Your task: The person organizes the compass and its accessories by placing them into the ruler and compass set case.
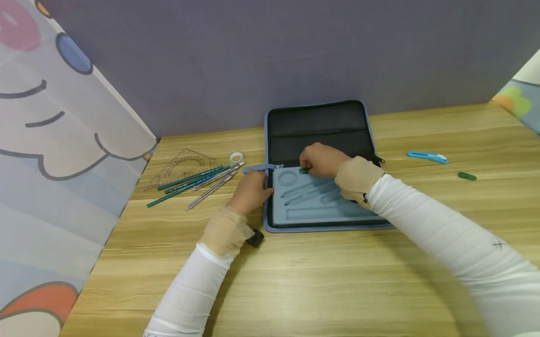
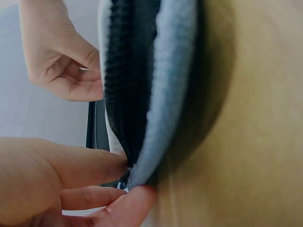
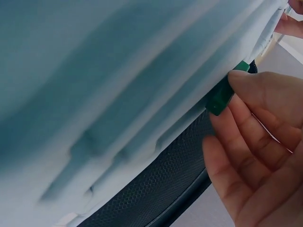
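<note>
On the wooden surface [image 1: 301, 286] before me lies the open case [image 1: 320, 122]. At its foam tray [image 1: 318, 206], my right hand [image 1: 322, 160] pinches a small green piece [image 1: 304, 171] near the round recess, while my left hand [image 1: 251, 190] grips the case's left edge with curled fingers.

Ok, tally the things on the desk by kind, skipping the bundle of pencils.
Case: 1
Set square: 1
Tape roll: 1
Blue knife: 1
Green piece: 2
Total: 6
</note>
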`<state>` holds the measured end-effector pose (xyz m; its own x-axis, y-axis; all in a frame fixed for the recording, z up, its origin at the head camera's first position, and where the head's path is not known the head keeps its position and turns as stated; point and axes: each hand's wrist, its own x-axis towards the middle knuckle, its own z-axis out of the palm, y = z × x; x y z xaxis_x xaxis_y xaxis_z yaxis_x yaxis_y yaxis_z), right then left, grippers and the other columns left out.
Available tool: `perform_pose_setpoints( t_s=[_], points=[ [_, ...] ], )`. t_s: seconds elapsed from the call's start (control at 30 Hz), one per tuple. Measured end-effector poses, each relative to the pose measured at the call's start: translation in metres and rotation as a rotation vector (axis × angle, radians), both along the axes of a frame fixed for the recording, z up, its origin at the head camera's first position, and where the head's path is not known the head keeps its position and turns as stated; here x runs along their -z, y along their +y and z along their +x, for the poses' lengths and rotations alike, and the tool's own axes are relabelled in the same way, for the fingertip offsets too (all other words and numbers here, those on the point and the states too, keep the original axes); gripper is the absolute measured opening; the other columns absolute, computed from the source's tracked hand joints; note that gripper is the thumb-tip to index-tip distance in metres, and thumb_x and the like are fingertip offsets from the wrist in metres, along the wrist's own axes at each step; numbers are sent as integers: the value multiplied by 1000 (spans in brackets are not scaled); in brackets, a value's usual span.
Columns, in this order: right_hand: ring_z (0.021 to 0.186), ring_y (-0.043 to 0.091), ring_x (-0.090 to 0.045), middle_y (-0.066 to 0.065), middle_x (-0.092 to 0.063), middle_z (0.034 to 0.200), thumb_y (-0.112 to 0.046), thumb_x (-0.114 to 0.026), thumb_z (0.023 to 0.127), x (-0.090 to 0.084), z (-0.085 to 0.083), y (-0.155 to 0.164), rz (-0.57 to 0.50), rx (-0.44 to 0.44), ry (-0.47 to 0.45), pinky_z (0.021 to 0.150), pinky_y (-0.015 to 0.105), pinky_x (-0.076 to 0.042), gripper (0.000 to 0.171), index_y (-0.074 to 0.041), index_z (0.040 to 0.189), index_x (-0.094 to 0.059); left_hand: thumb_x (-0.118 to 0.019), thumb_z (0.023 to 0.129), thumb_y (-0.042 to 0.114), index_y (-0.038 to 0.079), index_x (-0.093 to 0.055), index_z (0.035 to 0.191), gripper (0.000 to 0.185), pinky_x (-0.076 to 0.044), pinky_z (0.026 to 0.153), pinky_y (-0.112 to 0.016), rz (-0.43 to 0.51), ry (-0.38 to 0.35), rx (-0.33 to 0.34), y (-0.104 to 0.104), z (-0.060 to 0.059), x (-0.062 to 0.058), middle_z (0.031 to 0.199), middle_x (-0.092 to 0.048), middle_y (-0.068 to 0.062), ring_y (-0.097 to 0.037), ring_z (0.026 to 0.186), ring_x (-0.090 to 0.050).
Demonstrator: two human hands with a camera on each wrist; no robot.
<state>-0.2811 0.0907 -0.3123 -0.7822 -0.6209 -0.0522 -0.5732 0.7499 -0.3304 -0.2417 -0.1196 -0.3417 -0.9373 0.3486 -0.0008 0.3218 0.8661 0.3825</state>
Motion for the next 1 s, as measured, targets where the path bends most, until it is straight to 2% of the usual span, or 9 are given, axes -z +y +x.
perform_pose_setpoints(
  t_s=[0.3, 0.6, 0.8, 1.0],
  points=[
    [93, 28, -62, 16, -66, 99, 8, -63, 82, 0, 0, -5, 29, 29, -17, 81, 41, -51, 19, 1, 98, -69, -66, 88, 12, -1, -61, 80, 16, -48, 66, -34, 5, -13, -5, -1, 0, 0, 54, -57, -7, -22, 56, -59],
    [92, 28, -61, 16, -65, 98, 7, -64, 82, 1, -1, -6, 22, 41, -35, 81, 41, -50, 16, 0, 96, -68, -67, 88, 12, 0, -60, 78, 17, -48, 72, -37, -11, -15, -13, 0, 1, 0, 60, -57, -9, -28, 74, -59],
    [92, 29, -61, 17, -65, 99, 6, -65, 83, -1, 0, -6, 23, 47, -45, 81, 42, -50, 16, 1, 97, -67, -67, 87, 12, 1, -59, 75, 19, -47, 66, -36, -15, 6, -3, 0, -1, 1, 61, -56, -9, -27, 72, -57],
    [92, 29, -61, 17, -65, 100, 4, -65, 84, -1, 0, -7, 30, 56, -48, 81, 42, -50, 15, 0, 98, -67, -66, 88, 13, 1, -59, 75, 19, -48, 72, -36, -17, -10, -13, 0, -1, 0, 59, -57, -9, -27, 74, -57]
  ],
)
